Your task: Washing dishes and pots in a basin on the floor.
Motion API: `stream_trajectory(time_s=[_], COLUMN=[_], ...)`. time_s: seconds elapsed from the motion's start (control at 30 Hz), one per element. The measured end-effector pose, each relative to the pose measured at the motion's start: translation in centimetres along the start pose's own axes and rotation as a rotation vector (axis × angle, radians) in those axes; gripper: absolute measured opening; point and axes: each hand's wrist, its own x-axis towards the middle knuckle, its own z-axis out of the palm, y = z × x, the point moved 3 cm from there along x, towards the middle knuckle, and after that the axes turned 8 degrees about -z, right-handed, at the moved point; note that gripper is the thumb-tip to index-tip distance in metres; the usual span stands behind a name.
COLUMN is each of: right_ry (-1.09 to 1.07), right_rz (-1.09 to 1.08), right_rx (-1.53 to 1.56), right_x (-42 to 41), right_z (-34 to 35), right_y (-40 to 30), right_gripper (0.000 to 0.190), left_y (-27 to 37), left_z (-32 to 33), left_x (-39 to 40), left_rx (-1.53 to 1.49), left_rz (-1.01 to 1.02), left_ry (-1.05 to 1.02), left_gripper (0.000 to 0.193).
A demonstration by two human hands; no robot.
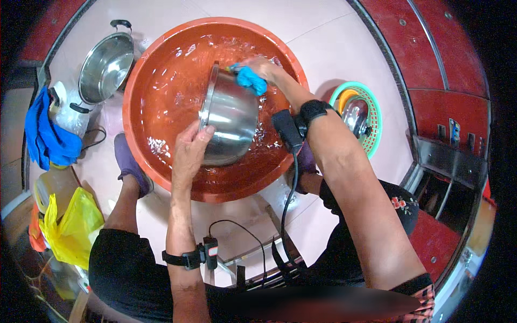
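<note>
A stainless steel pot is tilted on its side over the water in a large orange plastic tub. My left hand grips the pot's rim, thumb on the outer wall. On the pot's far side, my right hand holds a blue cloth against the outer wall. A bit of yellow-green shows beside the cloth, too small to name. My right fingers are blurred and partly hidden. The pot's inside faces left and is mostly out of sight.
A two-handled steel pot leans left of the tub. A green plastic basket at right holds a glass lid. A blue cloth and yellow plastic bag lie at left. Cables run from both wrist devices.
</note>
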Motion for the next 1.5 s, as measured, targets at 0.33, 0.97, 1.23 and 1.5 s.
stream_trajectory(time_s=[0.33, 0.97, 1.23, 1.5], right_ry=[0.342, -0.159, 0.265, 0.142], right_rz=[0.127, -0.131, 0.147, 0.053], right_rx=[0.498, -0.174, 0.285, 0.794], right_x=[-6.3, -16.3, -20.5, -21.5], right_z=[15.6, -7.2, -7.8, -9.3], right_y=[4.7, -11.0, -8.4, -12.9], right_gripper=[0.026, 0.033, 0.053, 0.068], left_y=[-1.5, 1.2, 7.8, 9.0], left_z=[-3.6, -1.2, -0.9, -1.3], left_x=[2.6, -1.8, -6.8, -10.8], left_rx=[-0.51, -0.964, -1.074, -1.133], left_rz=[0.029, 0.026, 0.228, 0.273], left_ry=[0.266, 0.168, 0.029, 0.011], left_gripper=[0.03, 0.045, 0.043, 0.051])
